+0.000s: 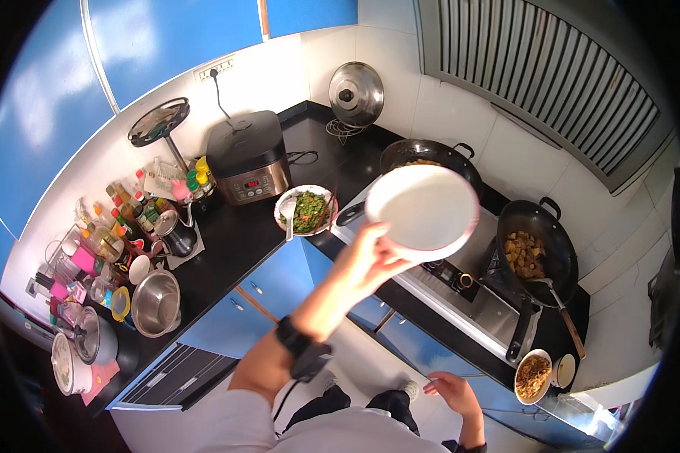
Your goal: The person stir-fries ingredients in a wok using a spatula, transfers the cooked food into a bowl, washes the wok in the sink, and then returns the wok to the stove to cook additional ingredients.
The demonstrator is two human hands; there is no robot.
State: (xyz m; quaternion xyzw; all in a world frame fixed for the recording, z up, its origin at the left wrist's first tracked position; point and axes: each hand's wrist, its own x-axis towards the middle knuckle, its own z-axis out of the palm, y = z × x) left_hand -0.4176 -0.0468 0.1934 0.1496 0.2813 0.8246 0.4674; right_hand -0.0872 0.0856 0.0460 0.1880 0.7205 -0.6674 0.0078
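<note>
My left hand point(368, 255) grips the rim of a white bowl point(425, 209) and holds it up over the gas stove point(490, 323). The bowl's pale inside faces up towards me and hides part of the stove and of the rear wok point(416, 148). Low in front of my body, off the counter's edge, my right hand point(456, 392) is held loosely with its fingers apart and nothing in it. On the right burner stands a black wok point(564, 266) holding browned food chunks point(524, 255). A wooden-handled spatula point(566, 323) leans in it.
A plate of chopped greens point(309, 212) with a white spoon sits left of the stove by a rice cooker point(246, 158). A bowl of food point(534, 376) and a small cup point(564, 371) stand at the right end. Bottles, a kettle point(175, 235) and a steel basin point(156, 303) line the left counter.
</note>
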